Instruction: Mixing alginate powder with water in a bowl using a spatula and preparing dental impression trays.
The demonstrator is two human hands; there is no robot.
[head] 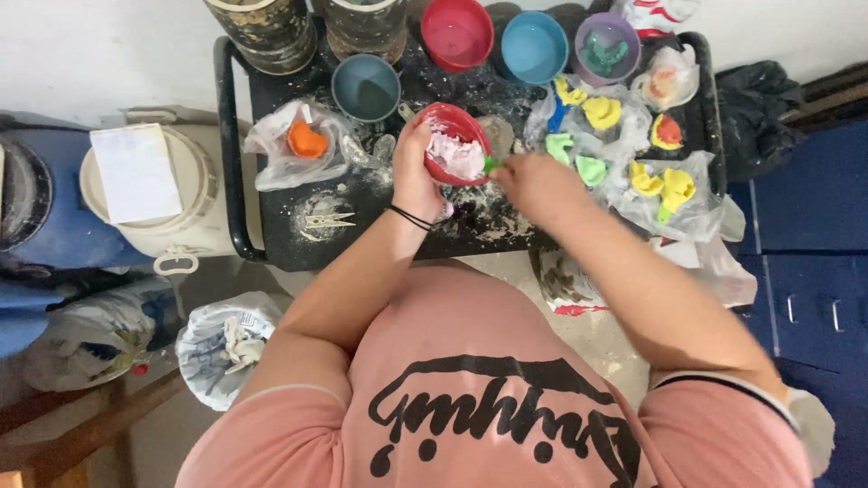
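Black cart top (271, 244) with a raised tubular rail, dusted all over with white powder. At the back, two grimy cylindrical containers (271, 32), then a grey-blue bowl (365, 88), a pink bowl (457, 32), a light blue bowl (533, 47) and a purple bowl (606, 47) with a teal mould inside. On the left, a clear plastic bag (294, 145) around an orange mould; near the front edge, a powdered clothespin (327, 220). On the right, crumpled clear bags (633, 172) of yellow, green and orange moulds.
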